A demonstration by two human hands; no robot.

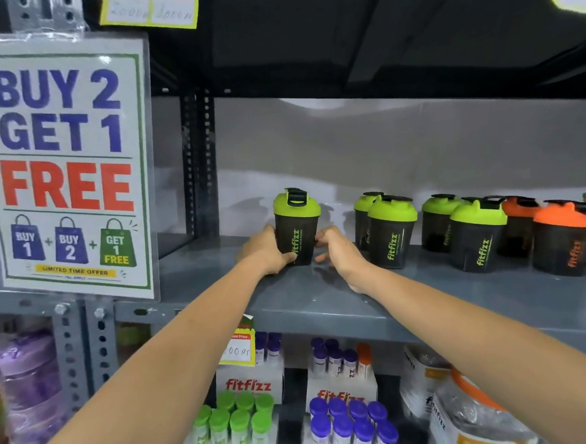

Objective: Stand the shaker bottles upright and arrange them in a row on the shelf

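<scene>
While both arms reach onto the grey shelf (324, 309), the left hand (264, 254) wraps the lower side of an upright green-lidded shaker bottle (297, 226). The right hand (338, 253), fingers loosely curled, touches the bottle's other side. To the right of that hand stand four more green-lidded shakers (391, 231), then two orange-lidded shakers (565, 237), all upright.
</scene>
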